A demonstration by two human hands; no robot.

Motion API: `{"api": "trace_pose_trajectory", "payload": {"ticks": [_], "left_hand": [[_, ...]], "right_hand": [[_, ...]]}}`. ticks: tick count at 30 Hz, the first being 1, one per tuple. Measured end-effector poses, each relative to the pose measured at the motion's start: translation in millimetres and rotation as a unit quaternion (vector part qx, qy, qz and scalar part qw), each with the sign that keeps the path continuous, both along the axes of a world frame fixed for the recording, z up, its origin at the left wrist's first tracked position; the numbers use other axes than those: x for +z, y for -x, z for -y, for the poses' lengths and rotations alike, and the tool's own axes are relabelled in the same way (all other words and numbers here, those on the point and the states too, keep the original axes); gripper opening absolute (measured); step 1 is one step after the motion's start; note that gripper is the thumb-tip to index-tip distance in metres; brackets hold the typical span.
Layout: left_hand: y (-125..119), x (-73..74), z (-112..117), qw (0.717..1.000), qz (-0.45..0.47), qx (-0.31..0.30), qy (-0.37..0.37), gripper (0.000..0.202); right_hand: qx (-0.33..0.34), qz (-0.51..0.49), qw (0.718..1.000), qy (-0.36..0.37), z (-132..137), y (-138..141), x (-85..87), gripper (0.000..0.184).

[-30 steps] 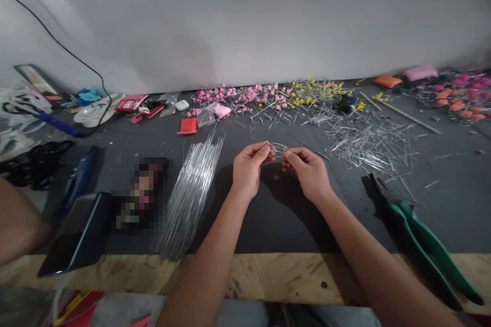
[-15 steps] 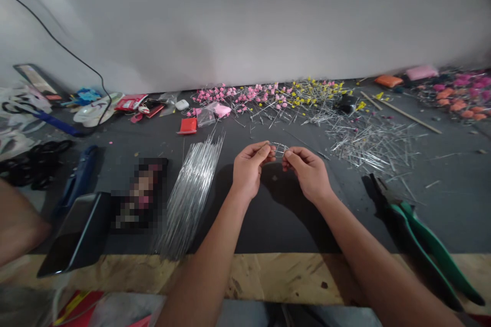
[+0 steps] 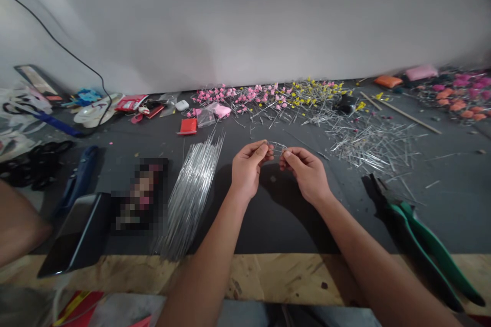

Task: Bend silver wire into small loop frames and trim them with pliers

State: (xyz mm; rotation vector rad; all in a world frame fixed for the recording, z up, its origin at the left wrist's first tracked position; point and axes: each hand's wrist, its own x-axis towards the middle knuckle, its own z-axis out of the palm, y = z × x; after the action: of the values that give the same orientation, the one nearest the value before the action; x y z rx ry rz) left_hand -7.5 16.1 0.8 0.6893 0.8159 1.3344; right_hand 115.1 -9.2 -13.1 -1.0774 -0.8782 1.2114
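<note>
My left hand (image 3: pixel 248 167) and my right hand (image 3: pixel 307 171) are raised a little above the dark mat (image 3: pixel 276 214), fingertips facing each other. Between them they pinch a small bent piece of thin silver wire (image 3: pixel 277 148), each hand closed on one end. A bundle of long straight silver wires (image 3: pixel 191 194) lies on the mat just left of my left forearm. Green-handled pliers (image 3: pixel 418 240) lie to the right of my right forearm.
Short cut wires (image 3: pixel 372 143) are strewn at the right. Pink and yellow bead-tipped stems (image 3: pixel 268 94) line the wall. A phone (image 3: pixel 79 235) and a blue tool (image 3: pixel 79 181) lie at the left, near another person's arm (image 3: pixel 17 225). The wooden table edge (image 3: pixel 268 276) runs along the front.
Both hands have shifted very slightly left with the bent wire still pinched between them. Nothing else has moved.
</note>
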Motion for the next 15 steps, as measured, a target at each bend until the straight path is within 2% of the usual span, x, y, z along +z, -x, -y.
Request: {"api": "trace_pose_trajectory", "payload": {"ticks": [15], "left_hand": [[0.5,-0.1,-0.1,1.000,-0.011,-0.007,0.001,0.015]], "right_hand": [[-0.012,0.041,0.999,-0.004,0.7,-0.8,1.8,0.012]]}}
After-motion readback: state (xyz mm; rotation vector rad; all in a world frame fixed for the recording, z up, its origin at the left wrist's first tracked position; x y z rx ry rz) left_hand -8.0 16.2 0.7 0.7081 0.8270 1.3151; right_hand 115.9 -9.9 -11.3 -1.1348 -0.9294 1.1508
